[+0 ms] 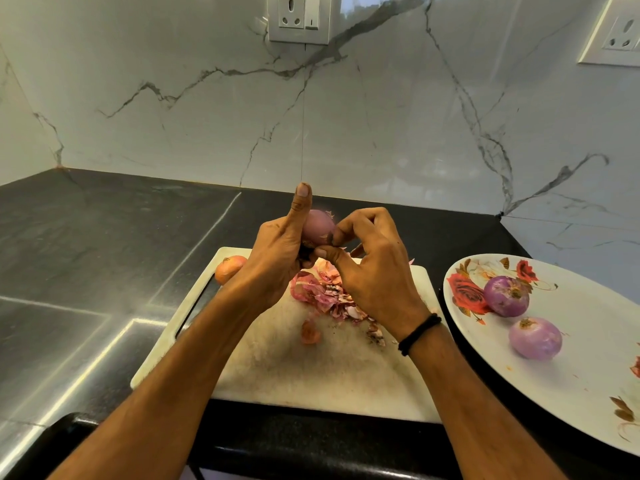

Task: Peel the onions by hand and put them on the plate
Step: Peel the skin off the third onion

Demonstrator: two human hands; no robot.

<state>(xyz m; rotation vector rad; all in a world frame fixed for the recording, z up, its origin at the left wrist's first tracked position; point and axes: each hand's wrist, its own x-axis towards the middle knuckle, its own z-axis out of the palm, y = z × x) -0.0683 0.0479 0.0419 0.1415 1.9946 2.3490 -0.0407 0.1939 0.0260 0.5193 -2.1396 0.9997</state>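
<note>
1. The left hand (273,265) was closed round the held onion (318,226), fingers wrapped behind it and the thumb sticking straight up along its left side.
2. The held onion was raised off the cutting board (311,375), over the board's far edge and between the two hands. Its pinkish-purple surface faced the camera, with a wisp of dry skin at its top right.
3. The right hand (374,271), a black band (419,334) on its wrist, met the onion from the right. Thumb and forefinger pinched at the onion's lower right side, and the other fingers were curled loosely beside them.
4. A pile of peels (322,292) lay on the board directly under the hands, with one loose scrap (310,333) a little nearer.
5. An unpeeled onion (228,268) rested at the board's far left corner, just left of the left hand and partly hidden by it.
6. A flowered plate (588,375) stood just right of the board. Two peeled onions lay on its left part, the far one (506,296) and the near one (535,337) close together, both well right of the right hand.
7. Board and plate sat on a dark countertop (86,254) against a marbled wall (346,116).
</note>
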